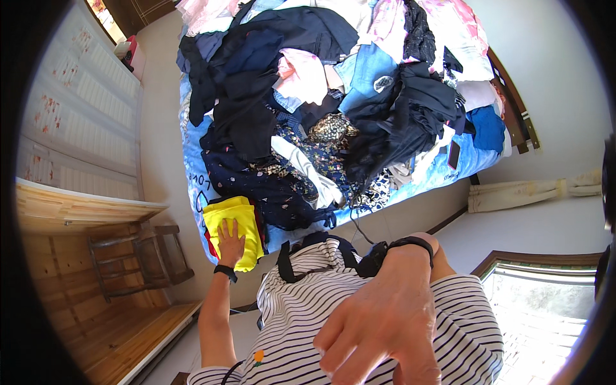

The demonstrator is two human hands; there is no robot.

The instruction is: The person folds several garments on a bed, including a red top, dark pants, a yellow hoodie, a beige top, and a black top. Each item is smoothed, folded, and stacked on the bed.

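Note:
My left hand (231, 246) lies palm down, fingers spread, on a folded yellow garment (240, 214) at the near left corner of the bed. Red and dark cloth edges show beneath the yellow one. My right hand (385, 313) is raised close to the camera, in front of my striped shirt. Its fingers bend toward the bottom of the picture, where the fingertips are cut off, so whether it grips anything is hidden. Ahead of me a large heap of clothes spreads over the bed, with a dark floral garment (260, 192) and a white-grey cloth (308, 171) nearest.
The bed's blue cover (192, 159) shows around the heap. A phone (453, 155) lies at its right side. To the left are an open wooden cabinet (72, 269) and a wooden chair (139, 260). A black cable (358, 224) runs between bed and my body. Right, a bright window (539, 308).

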